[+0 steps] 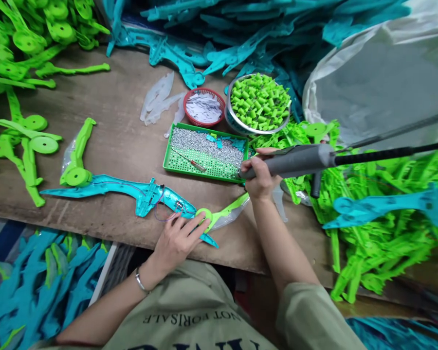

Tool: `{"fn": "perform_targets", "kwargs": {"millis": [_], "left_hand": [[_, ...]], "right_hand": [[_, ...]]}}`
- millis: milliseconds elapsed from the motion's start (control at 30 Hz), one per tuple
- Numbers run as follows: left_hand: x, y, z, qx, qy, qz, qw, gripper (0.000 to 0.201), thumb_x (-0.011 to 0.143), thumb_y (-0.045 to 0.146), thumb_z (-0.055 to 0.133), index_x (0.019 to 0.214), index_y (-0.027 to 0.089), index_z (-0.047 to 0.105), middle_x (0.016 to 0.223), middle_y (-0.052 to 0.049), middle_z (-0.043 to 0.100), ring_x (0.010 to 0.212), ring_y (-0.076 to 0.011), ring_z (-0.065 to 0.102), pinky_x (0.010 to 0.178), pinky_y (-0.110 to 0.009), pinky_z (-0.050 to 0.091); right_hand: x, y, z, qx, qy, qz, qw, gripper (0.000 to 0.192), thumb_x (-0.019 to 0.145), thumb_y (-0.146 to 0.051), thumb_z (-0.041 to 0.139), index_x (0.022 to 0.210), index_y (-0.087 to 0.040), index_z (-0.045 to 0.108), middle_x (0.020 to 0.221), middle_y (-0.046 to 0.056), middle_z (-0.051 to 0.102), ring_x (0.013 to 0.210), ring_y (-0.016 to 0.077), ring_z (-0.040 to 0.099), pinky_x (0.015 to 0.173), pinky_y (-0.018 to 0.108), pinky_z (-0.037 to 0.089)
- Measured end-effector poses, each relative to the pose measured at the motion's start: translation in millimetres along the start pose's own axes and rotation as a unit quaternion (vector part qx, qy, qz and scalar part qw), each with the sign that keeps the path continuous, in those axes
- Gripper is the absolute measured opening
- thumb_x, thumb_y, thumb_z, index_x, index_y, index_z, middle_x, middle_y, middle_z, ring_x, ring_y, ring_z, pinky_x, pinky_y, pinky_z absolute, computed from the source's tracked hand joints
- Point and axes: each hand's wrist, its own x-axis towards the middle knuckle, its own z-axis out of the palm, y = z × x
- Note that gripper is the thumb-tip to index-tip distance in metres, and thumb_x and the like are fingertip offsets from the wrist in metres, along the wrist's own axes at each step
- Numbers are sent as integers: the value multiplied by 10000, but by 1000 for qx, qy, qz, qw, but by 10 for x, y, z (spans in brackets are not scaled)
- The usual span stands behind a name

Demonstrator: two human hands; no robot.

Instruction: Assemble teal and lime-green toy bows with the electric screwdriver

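Note:
My right hand [261, 175] is wrapped around a grey electric screwdriver [301, 161], whose tip points down at the right end of a green perforated tray [166, 158] of small screws. Fingers spread, my left hand [178, 238] lies on the right part of a blue plastic shell [113, 184] and touches the round end of a green arm piece [205, 218]. Thin wires and a small component show inside the shell. Another green arm piece [79, 160] sits at the shell's left end. A small red-handled screwdriver [197, 166] lies in the tray.
Behind the tray stand a red basket [186, 114] of white pieces and a metal bowl [237, 125] of green parts. Green parts pile up at left [25, 131] and right [379, 248]. Blue shells [222, 29] heap at the back, near a white sack [379, 82].

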Motion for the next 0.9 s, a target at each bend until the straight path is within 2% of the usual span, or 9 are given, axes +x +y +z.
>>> {"fn": "perform_targets", "kwargs": {"millis": [167,333,467,600,667,767,900], "left_hand": [[1,0,9,1,5,0,1000,340,979,272,682,1317,240,665,1359,-7,713,887,-186,638,975,-424,437],[6,1,-1,11,4,3,1000,344,969,270,694,1312,250,677,1345,-21,721,901,-186,641,993,-410,425],[-26,-15,-34,12,-6,15,1000,372,933,264,732,1303,251,690,1338,-31,726,915,-193,641,960,-407,430],[-75,-28,-51,-7,-5,29,1000,355,927,268,711,1281,238,700,1341,-25,724,909,-211,636,919,-443,431],[-79,-26,-51,-17,0,30,999,336,941,280,684,1272,226,703,1332,-31,728,906,-219,635,910,-456,429],[-62,-17,-51,-20,9,27,999,315,955,286,661,1259,218,706,1302,-36,743,912,-228,638,906,-459,424],[-39,-15,-62,-18,15,29,999,301,961,277,652,1250,216,708,1267,-36,759,885,-225,636,900,-451,420]], "right_hand": [[14,26,-7,16,-19,-7,1000,284,739,-411,768,871,-236,587,531,-80,575,406,124,529,453,279,451],[41,52,26,-20,-39,-8,999,289,750,-439,765,871,-243,590,528,-87,560,404,125,537,437,271,449],[41,-154,-3,-14,-37,-14,999,285,754,-424,767,914,-246,612,547,-83,564,416,129,542,455,283,462],[-39,-505,-179,-2,1,-51,999,227,773,-369,748,913,-250,615,569,-72,579,424,125,534,458,279,451],[-103,-603,-304,-24,24,-57,998,227,768,-369,747,895,-249,603,560,-72,571,411,126,520,445,280,440],[-199,-588,-489,-70,54,-38,995,227,761,-372,740,882,-246,594,534,-81,542,399,128,513,438,280,442],[-276,-421,-647,-84,75,-14,994,243,757,-387,742,885,-254,584,549,-92,512,413,128,528,443,274,461]]}}
